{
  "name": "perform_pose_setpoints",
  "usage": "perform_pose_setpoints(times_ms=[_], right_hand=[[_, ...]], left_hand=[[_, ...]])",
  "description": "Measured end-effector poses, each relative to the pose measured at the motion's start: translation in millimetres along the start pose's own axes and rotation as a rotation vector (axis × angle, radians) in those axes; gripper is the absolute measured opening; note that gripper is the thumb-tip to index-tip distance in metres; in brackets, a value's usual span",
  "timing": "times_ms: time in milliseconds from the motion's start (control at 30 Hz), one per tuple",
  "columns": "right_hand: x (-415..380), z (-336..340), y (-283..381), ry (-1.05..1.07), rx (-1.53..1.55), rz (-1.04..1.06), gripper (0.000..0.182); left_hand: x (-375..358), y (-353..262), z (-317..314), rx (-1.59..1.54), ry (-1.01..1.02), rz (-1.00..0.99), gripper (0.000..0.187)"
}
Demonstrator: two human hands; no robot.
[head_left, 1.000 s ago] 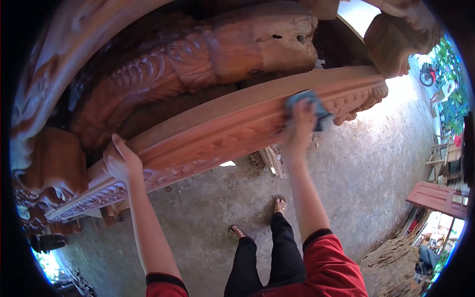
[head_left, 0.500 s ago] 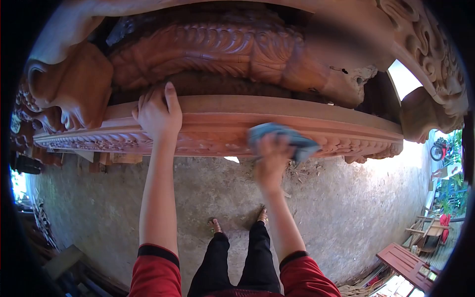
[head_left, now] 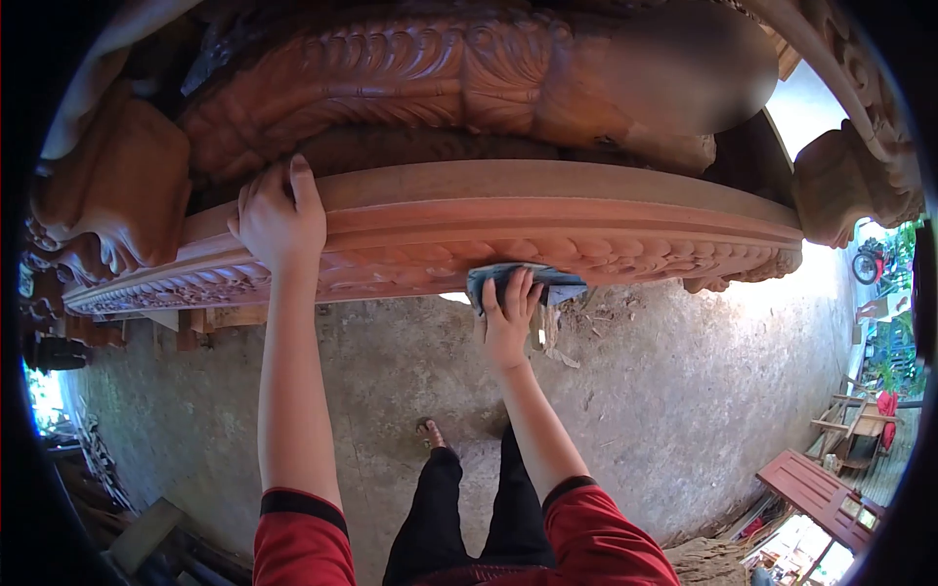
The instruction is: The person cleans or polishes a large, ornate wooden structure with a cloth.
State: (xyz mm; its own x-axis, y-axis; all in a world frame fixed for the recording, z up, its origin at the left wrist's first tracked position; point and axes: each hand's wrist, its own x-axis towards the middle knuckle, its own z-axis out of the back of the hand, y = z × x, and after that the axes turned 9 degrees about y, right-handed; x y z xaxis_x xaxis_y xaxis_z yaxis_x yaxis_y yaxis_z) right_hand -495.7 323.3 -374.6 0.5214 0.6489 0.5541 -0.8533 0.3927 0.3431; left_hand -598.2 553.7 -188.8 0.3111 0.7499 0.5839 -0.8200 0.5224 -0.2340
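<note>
A long carved wooden rail (head_left: pixel 410 239) spans the view, with a plain moulded top edge and relief carving on its front. My left hand (head_left: pixel 280 217) is closed over the top edge on the left, thumb pointing up; the fingertips behind the edge are hidden. In my right hand (head_left: pixel 505 317) is a folded blue-grey cloth (head_left: pixel 486 281), pressed to the lower carved front of the rail near the middle. The fingers lie bent over the cloth. Behind the rail rises a large carved wooden piece (head_left: pixel 410 83) with feather-like grooves.
Curled carved feet stand at the left (head_left: pixel 122 176) and right (head_left: pixel 840 186) ends. Below is a concrete floor (head_left: pixel 625 391) with wood scraps near the rail. A reddish wooden panel (head_left: pixel 816 493) lies at the lower right, a motorbike (head_left: pixel 870 262) beyond.
My right hand has moved down and slightly left with the cloth, from the rail's middle face to its lower edge. My left hand keeps its hold. The view has shifted slightly.
</note>
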Motion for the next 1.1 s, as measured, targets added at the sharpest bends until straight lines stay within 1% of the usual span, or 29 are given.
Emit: perform_pose_setpoints(times_ms=[67, 100, 133, 167, 200, 233, 300, 333, 400, 433, 500, 533, 600, 633, 700, 767, 833, 900, 933, 967, 1000, 1033, 1067, 1100], right_hand=[[-0.9, 1.3, -8.6, 0.004, -0.004, -0.161, 0.056], [4.6, 8.0, -18.9, -0.117, 0.148, -0.358, 0.053], [16.9, 17.4, -19.7, -0.115, 0.151, -0.373, 0.053], [27.8, 26.7, -21.0, -0.296, 0.33, -0.577, 0.051], [30.4, 30.3, -22.8, -0.48, 0.504, -0.776, 0.052], [29.6, 22.0, -15.4, -0.405, 0.457, -0.7, 0.052], [29.4, 7.7, 18.9, -0.302, 0.41, -0.498, 0.055], [17.8, 0.2, 32.6, -0.3, 0.415, -0.497, 0.055], [-12.8, -15.2, 54.3, -0.002, 0.333, -0.185, 0.052], [-10.7, -13.7, 54.3, -0.005, 0.345, -0.192, 0.052], [-2.9, -2.0, 43.9, -0.446, 0.874, -0.731, 0.057], [2.3, 2.2, 38.4, -0.441, 0.877, -0.744, 0.057], [15.8, 12.3, 30.9, -0.406, 0.783, -0.833, 0.056], [27.5, 11.2, 50.1, -0.377, 0.816, -0.687, 0.055], [18.6, -6.5, 84.2, -0.233, 0.641, -0.443, 0.053], [-11.7, -23.4, 121.1, 0.033, 0.677, -0.295, 0.049], [-39.9, -23.4, 142.1, 0.358, 0.793, -0.204, 0.048], [-59.2, -22.2, 144.7, 0.252, 0.86, -0.213, 0.036], [-73.3, -21.2, 139.9, 0.312, 0.792, -0.313, 0.03], [-81.6, -15.7, 132.3, 0.374, 0.721, -0.41, 0.025], [-86.7, -11.7, 121.5, 0.539, 0.705, -0.567, 0.022], [-86.2, -4.6, 110.5, 0.708, 0.679, -0.716, 0.02], [-83.3, 5.7, 103.4, 0.647, 0.75, -0.732, 0.021], [-80.0, 17.8, 98.4, 0.595, 0.822, -0.745, 0.022]], left_hand=[[2.2, 0.2, 1.2, 0.001, 0.004, -0.003, 0.034], [2.4, 0.4, 1.5, 0.0, 0.006, 0.003, 0.035], [0.8, 0.3, 1.1, -0.001, 0.016, 0.008, 0.036], [-0.1, -1.0, 1.0, 0.0, 0.032, -0.006, 0.036], [-0.4, -2.1, 2.3, 0.01, 0.043, 0.028, 0.036], [-0.4, -3.3, 2.0, 0.018, 0.047, 0.065, 0.036], [-0.3, -3.0, 0.8, 0.001, 0.043, 0.037, 0.036], [0.2, -1.5, 2.0, -0.011, 0.034, 0.015, 0.036], [0.1, -1.3, 2.3, -0.002, 0.037, 0.013, 0.037], [0.9, -0.9, 2.6, 0.004, 0.043, 0.01, 0.037], [1.5, 0.3, 4.2, 0.011, 0.052, 0.0, 0.038], [0.9, 0.1, 3.3, -0.002, 0.058, 0.005, 0.038], [-0.4, 1.2, 0.7, -0.01, 0.053, -0.005, 0.037], [0.5, 1.3, 0.1, -0.027, 0.034, -0.011, 0.037], [0.3, -0.8, 2.9, -0.018, 0.062, 0.009, 0.037], [0.7, -1.3, 4.9, -0.008, 0.076, 0.031, 0.037], [0.4, 1.9, 3.3, 0.005, 0.07, -0.005, 0.035], [-1.9, 2.0, 3.5, -0.005, 0.055, -0.028, 0.034], [-1.8, 3.0, 4.8, -0.025, 0.05, -0.054, 0.033], [-2.7, 7.0, 10.4, -0.043, 0.158, -0.099, 0.029], [-7.1, 10.1, 15.3, -0.041, 0.15, -0.093, 0.029], [-15.4, 11.9, 19.1, -0.186, 0.1, -0.195, 0.028], [-26.6, 15.0, 24.2, -0.326, 0.044, -0.293, 0.034], [-44.6, 19.5, 33.2, -0.359, 0.06, -0.318, 0.042]])
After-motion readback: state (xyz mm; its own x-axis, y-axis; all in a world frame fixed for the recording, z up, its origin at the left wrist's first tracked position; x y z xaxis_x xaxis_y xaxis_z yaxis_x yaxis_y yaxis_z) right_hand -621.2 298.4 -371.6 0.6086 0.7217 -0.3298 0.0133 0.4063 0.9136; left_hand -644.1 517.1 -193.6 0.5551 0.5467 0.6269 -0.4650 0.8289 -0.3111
